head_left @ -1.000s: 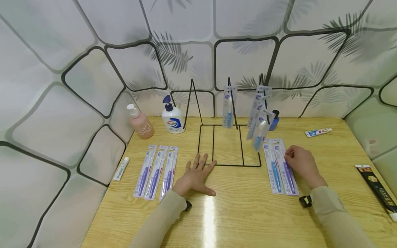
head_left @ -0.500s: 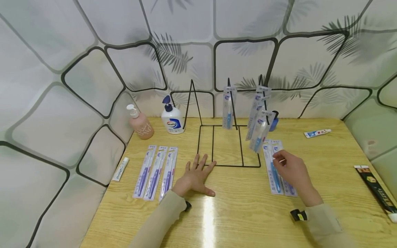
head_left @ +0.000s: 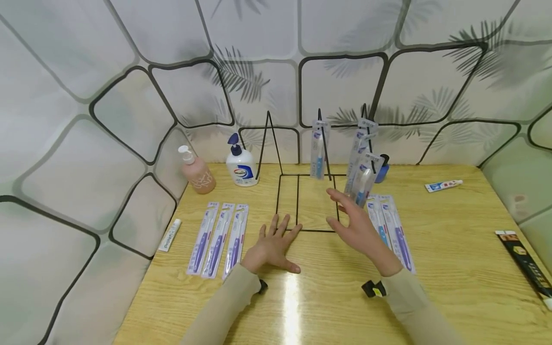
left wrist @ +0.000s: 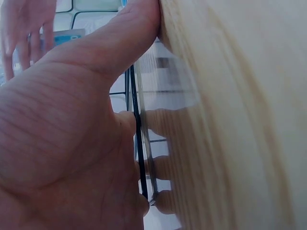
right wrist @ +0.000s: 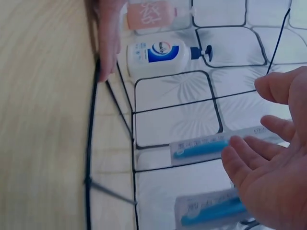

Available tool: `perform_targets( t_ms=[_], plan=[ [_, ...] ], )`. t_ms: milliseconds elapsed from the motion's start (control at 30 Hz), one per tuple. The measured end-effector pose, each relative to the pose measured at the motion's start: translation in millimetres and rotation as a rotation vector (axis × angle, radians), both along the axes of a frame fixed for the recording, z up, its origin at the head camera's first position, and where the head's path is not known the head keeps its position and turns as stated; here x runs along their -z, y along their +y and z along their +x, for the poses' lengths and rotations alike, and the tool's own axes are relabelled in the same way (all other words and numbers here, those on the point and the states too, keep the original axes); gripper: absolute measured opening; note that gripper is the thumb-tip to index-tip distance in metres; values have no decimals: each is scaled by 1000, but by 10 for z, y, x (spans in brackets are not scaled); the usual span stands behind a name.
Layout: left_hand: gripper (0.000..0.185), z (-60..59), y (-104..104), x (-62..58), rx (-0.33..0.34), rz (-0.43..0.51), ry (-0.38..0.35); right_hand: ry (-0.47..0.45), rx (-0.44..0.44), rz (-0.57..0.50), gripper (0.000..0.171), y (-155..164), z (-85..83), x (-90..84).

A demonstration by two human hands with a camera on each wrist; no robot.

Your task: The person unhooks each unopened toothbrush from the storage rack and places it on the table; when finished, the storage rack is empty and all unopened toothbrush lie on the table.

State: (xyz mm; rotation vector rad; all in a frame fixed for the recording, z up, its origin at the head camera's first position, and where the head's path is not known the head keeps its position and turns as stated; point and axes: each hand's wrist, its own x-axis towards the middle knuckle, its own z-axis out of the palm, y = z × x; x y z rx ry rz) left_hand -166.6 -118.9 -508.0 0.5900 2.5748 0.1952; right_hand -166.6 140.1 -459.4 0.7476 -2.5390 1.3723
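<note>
My left hand (head_left: 270, 249) lies on the table with fingers spread, fingertips at the front bar of a black wire display rack (head_left: 298, 201). Over the rack's front right part, my right hand (head_left: 361, 232) is raised with relaxed fingers and nothing in it. One blue packaged toothbrush (head_left: 319, 151) hangs on the middle hook. Several more packs (head_left: 365, 178) hang on the right hook, close to the right hand. Beside the rack lie a blue packaged toothbrush (head_left: 376, 215), partly hidden by the right arm, and a purple packaged toothbrush (head_left: 399, 237). The left hook (head_left: 268, 115) holds nothing.
Three purple packaged toothbrushes (head_left: 218, 242) lie left of the left hand. At the back stand a pink pump bottle (head_left: 199, 175), a white pump bottle (head_left: 242, 167) and a blue bottle (head_left: 382, 172). Toothpaste tubes lie at left (head_left: 170, 235) and right (head_left: 443, 185), plus a black box (head_left: 523, 261).
My right hand has moved left from the purple packaged toothbrush to over the rack, its fingers opening out. The front hanging pack has shifted slightly. The left hand stays put.
</note>
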Motion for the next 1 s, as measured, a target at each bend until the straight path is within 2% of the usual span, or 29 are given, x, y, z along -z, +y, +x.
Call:
perform_targets(
  t_ms=[133,300,467,567,800,1000],
  plan=[
    [124,6,-6,4,1,-20,22,14,-1,-47,64,-156,-207,-78],
    [124,0,-19,16,3,-16,22,76,43,-87,64,-295,-477,-147],
    [124,3,-15,8,6,-13,23,149,80,-122,54,-392,-712,-222],
    [124,3,-5,4,11,-10,26,165,105,-134,54,-419,-817,-267],
    [124,3,5,5,10,-18,27,57,132,-166,54,-460,-877,-351],
    [124,4,-11,-6,6,-16,26,119,129,-206,53,-481,-784,-329]
  ],
)
